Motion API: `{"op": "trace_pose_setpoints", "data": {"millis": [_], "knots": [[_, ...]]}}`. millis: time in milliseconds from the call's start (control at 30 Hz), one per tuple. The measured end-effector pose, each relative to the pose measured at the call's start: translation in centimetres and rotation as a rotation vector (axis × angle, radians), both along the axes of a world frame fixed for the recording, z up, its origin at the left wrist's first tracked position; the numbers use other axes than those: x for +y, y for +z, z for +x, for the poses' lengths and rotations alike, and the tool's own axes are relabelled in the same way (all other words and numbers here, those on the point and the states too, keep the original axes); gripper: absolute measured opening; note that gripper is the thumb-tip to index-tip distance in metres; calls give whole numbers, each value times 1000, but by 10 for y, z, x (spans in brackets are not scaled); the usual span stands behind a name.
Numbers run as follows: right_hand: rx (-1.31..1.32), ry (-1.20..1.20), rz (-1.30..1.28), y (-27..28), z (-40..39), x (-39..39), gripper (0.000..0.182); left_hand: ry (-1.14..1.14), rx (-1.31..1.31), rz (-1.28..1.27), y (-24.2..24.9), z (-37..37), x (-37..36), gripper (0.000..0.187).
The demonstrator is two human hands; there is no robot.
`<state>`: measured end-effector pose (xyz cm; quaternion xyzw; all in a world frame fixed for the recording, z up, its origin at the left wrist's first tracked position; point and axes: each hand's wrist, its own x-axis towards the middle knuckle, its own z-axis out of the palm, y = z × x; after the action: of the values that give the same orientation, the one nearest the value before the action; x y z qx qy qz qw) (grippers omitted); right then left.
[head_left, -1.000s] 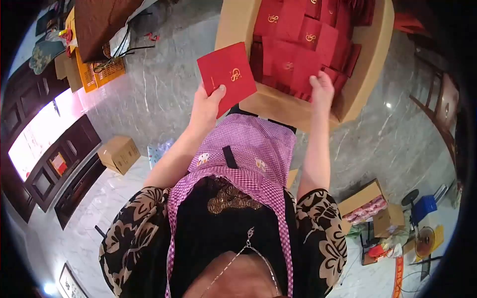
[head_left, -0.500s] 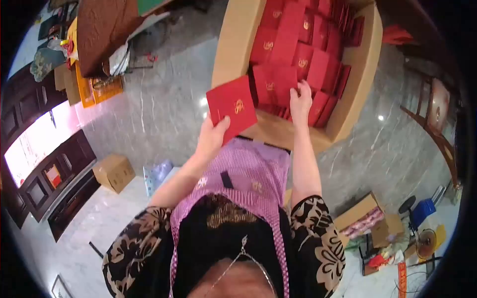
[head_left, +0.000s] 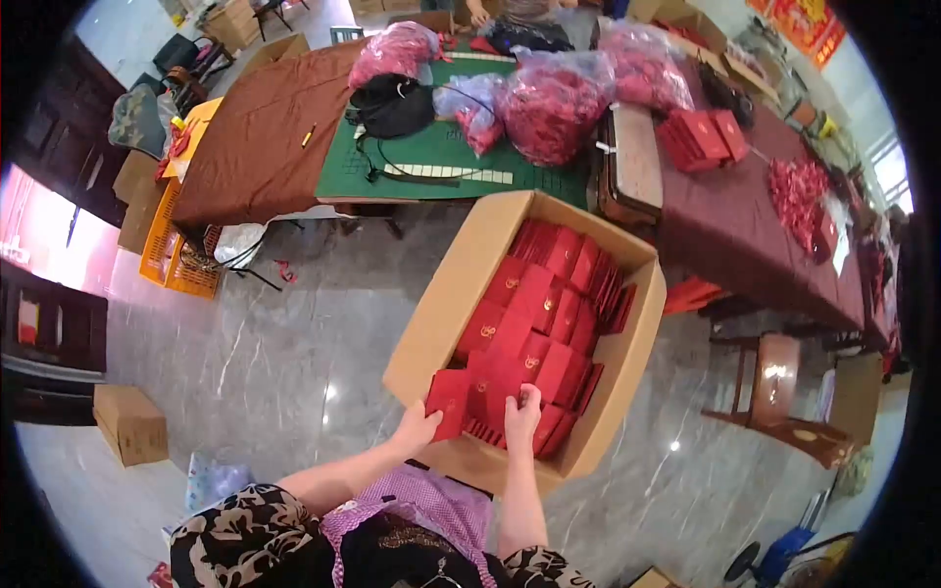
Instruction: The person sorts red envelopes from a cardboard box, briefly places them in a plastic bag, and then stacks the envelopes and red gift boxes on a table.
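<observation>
An open cardboard box [head_left: 431, 294] is packed with rows of red cards or envelopes [head_left: 537, 294] bearing gold marks. Close to its near left wall, my left hand [head_left: 419, 428] holds a red card [head_left: 449, 402] by its lower left edge, the thumb on top. Over the near part of the box, my right hand [head_left: 522, 416] has its fingers bent together at the cards. Whether it grips one of them is too small to tell.
Behind the box stands a table with a green mat [head_left: 343, 176] and bagged red items [head_left: 554, 108]. A maroon-covered table [head_left: 765, 225] is at the right, near a wooden chair [head_left: 774, 377]. A person's hand [head_left: 478, 14] shows at the far side.
The view has tilted up, bringing the tables into sight. The card in my left hand has come down beside the box's cards. My right hand stays over the near cards.
</observation>
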<state>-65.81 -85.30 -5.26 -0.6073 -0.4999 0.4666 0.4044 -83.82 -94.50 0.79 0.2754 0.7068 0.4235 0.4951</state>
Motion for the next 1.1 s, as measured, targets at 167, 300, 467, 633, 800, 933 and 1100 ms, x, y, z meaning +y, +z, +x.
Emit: {"op": "trace_pose_setpoints", "data": {"millis": [167,300,467,633,800,933,1100], "knots": [[-179,1,-53,46,4,-15,47,-52,135,1,16,17,25,37],[-398,-21,162,56,-2,-28,37,-110,240,40,20,26,45,34],[-343,24,45,32,-18,-33,31,-149,333,63,-14,34,51,33],[-227,43,226,59,-54,-40,22,-189,246,157,-89,29,26,38],[-136,62,-41,30,-57,-60,39,-125,-60,75,-107,20,16,26],[-74,125,-112,5,-52,-55,41,-108,41,-3,-110,23,24,35],[-104,91,-27,6,-49,-52,42,-80,-18,-7,-119,27,27,32]]}}
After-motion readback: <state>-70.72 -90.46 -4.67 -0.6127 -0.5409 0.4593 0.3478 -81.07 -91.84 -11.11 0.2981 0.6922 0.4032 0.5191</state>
